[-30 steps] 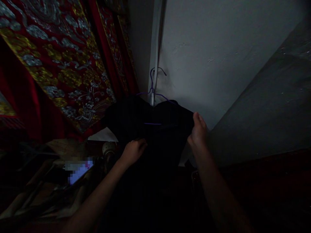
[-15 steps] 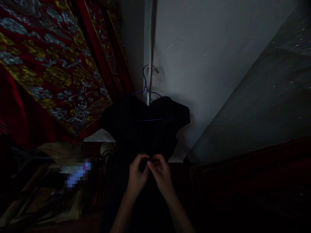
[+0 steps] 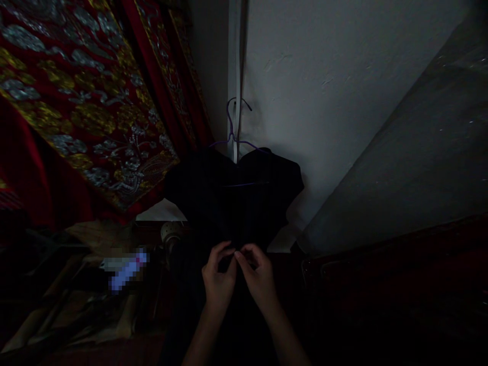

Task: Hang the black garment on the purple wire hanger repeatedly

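right hand (image 3: 260, 274) lowered — pinching, dark garment (image 3: 244, 213)

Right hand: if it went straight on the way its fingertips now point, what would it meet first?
The right hand would probably meet the fingertips of the left hand first. The dark garment lies behind both; depth is hard to judge in this dim view.

A purple wire hanger (image 3: 231, 136) hangs against a pale vertical strip (image 3: 237, 51) on the wall (image 3: 324, 101), carrying a dark short-sleeved garment (image 3: 232, 213) by its shoulders.
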`<state>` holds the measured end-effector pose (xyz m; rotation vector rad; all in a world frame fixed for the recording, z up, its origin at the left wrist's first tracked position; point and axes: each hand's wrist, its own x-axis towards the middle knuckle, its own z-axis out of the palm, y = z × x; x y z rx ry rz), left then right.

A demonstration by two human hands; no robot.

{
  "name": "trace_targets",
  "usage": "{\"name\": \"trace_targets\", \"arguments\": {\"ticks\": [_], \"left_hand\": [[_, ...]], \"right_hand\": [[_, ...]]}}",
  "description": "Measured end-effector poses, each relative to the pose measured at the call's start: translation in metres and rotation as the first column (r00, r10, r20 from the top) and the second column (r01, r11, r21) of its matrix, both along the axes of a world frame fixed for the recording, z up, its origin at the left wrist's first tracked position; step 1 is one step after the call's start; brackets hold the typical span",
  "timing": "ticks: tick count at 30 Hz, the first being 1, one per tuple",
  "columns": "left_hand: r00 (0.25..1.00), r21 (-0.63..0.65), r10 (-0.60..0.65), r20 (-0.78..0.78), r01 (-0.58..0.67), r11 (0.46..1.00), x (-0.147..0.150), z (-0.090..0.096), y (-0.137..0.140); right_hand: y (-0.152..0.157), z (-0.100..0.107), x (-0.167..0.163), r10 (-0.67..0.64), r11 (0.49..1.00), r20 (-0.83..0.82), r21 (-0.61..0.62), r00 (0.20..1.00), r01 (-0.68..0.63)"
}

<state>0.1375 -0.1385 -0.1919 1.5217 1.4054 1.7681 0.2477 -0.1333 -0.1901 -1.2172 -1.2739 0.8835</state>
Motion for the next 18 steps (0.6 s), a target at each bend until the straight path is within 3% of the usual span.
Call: {"name": "trace_targets", "arguments": {"ticks": [9,13,15,18], "left_hand": [[1.000,-0.046,-0.013,0.022,0.014,0.999,0.005,0.000,-0.004],[0.997,-0.056,-0.067,0.037,0.069,0.996,0.005,0.003,-0.004],[0.996,-0.055,-0.078,0.039,0.080,0.995,0.004,0.003,-0.003],[0.996,-0.065,-0.073,0.048,0.076,0.995,0.002,0.001,-0.003]], "right_hand": [[-0.001,0.021,0.012,0.046,0.998,0.056,-0.055,0.997,-0.043],[0.002,0.029,0.018,0.120,0.985,-0.050,-0.120,0.992,-0.125],[0.004,0.033,0.019,0.170,0.959,-0.142,-0.202,0.975,-0.197],[0.006,0.039,0.021,0.264,0.881,-0.232,-0.336,0.936,-0.332]]}}
